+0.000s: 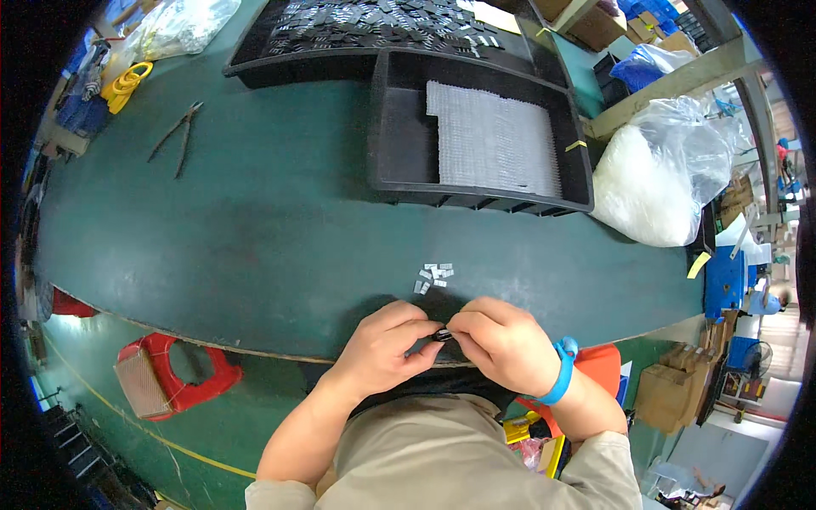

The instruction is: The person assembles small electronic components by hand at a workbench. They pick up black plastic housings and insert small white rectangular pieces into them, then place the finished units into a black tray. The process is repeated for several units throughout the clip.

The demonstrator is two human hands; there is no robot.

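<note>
Just over the near edge of the green table, my two hands meet around a small black part [441, 335]. My left hand [388, 344] pinches its left side between thumb and fingers. From the right, the fingertips of my right hand [501, 340] close on the same part; a blue band circles that wrist. What kind of part it is, I cannot make out, since the fingers cover most of it. A loose cluster of small whitish rectangular pieces [435, 275] lies on the table a little beyond my hands.
A black tray [404, 174] holds rows of clear-white pieces; behind it, another black tray [246, 72] holds many dark parts. Pliers [182, 140] lie at the left, near yellow coiled cord [126, 87]. A plastic bag of white material [650, 178] stands right. A red stool [225, 376] is below left.
</note>
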